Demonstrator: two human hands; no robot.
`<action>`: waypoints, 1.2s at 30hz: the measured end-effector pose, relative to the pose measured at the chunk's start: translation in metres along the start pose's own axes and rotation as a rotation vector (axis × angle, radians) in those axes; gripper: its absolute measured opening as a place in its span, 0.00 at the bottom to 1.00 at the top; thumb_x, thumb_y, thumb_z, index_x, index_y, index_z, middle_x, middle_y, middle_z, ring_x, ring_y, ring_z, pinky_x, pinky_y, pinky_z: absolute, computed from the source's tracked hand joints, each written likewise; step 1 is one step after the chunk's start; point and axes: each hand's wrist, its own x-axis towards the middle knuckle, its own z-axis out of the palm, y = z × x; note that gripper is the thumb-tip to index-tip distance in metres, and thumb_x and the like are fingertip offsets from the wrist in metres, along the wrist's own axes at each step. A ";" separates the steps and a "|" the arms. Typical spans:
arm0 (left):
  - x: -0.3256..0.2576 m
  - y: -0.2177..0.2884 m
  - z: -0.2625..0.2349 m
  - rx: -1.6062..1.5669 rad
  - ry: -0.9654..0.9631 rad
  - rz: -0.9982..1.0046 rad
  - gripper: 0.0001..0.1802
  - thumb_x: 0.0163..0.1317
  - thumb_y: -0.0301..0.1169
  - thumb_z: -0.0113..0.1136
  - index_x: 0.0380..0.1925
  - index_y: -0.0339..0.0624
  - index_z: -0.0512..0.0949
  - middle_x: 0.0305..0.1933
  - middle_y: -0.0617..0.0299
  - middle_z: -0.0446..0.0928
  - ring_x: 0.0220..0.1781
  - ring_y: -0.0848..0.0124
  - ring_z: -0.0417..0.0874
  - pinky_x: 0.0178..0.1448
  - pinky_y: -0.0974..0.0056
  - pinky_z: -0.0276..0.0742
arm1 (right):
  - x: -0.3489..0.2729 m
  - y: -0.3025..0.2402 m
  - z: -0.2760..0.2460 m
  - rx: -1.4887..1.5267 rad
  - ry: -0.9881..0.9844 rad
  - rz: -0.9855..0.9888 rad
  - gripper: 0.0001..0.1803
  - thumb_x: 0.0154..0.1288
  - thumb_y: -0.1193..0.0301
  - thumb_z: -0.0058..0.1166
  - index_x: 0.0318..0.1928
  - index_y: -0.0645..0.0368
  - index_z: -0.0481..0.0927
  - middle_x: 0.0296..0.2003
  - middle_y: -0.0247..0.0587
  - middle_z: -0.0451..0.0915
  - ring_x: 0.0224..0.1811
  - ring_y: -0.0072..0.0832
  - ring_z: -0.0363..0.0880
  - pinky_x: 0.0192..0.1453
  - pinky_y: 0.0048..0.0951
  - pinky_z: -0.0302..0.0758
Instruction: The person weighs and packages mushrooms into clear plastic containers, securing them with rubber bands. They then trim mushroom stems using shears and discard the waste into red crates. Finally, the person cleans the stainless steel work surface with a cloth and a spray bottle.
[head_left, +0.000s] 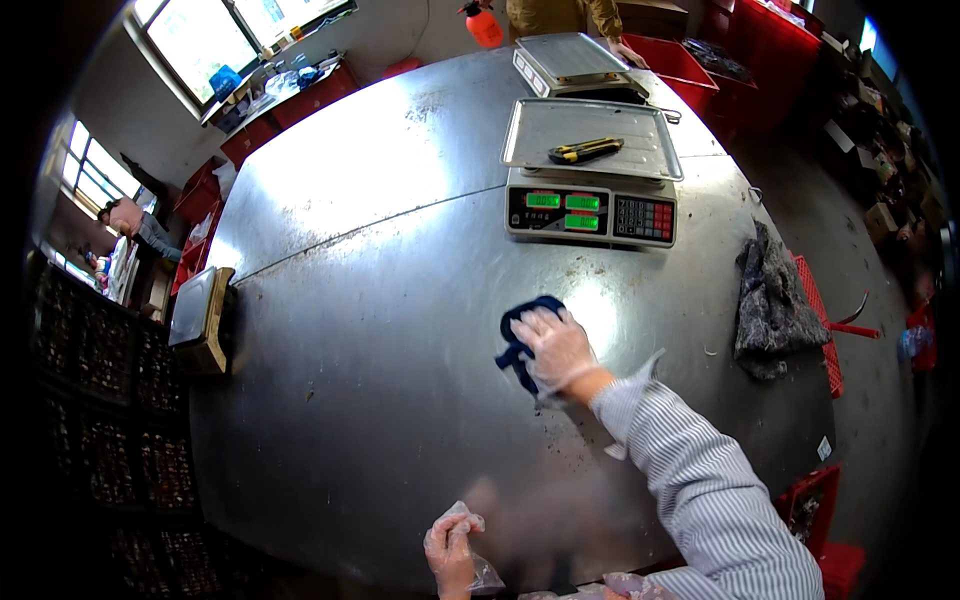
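Observation:
My right hand (557,352), in a thin clear plastic glove, presses a bunched dark blue cloth (517,372) onto the metal tabletop (380,370). Part of the cloth is hidden under the palm, and its edges stick out on the far and left sides. My left hand (455,548), also in a clear glove, is at the near edge of the table with its fingers curled in; whether anything is inside them cannot be seen. Beyond the cloth stands a digital scale (590,215) with lit green displays. A yellow and black utility knife (586,150) lies on its tray.
A second scale (575,60) stands behind the first, and a small scale (200,320) sits at the left edge. A dark plastic bag (775,300) lies at the right edge near a red crate (815,300). Stacked black crates (110,400) line the left. A person (560,15) stands at the far side.

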 end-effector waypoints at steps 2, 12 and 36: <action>-0.005 -0.006 -0.006 0.001 -0.061 -0.132 0.14 0.71 0.24 0.52 0.53 0.30 0.79 0.45 0.51 0.83 0.47 0.62 0.83 0.64 0.56 0.75 | 0.018 0.006 0.002 0.025 0.081 0.001 0.29 0.67 0.58 0.53 0.68 0.46 0.73 0.69 0.40 0.71 0.73 0.37 0.64 0.76 0.48 0.58; 0.020 -0.006 0.004 -0.111 -0.014 -0.031 0.07 0.65 0.16 0.54 0.39 0.32 0.79 0.34 0.56 0.82 0.35 0.70 0.83 0.47 0.65 0.83 | -0.128 0.065 -0.001 -0.015 0.374 0.235 0.28 0.48 0.70 0.64 0.55 0.44 0.83 0.61 0.44 0.76 0.63 0.46 0.74 0.66 0.47 0.69; 0.047 -0.017 -0.017 0.752 0.201 0.389 0.17 0.59 0.24 0.63 0.49 0.34 0.78 0.61 0.46 0.72 0.65 0.45 0.71 0.69 0.45 0.66 | 0.049 0.020 0.022 -0.010 0.402 -0.054 0.18 0.56 0.69 0.52 0.48 0.49 0.84 0.53 0.41 0.82 0.58 0.39 0.79 0.61 0.43 0.75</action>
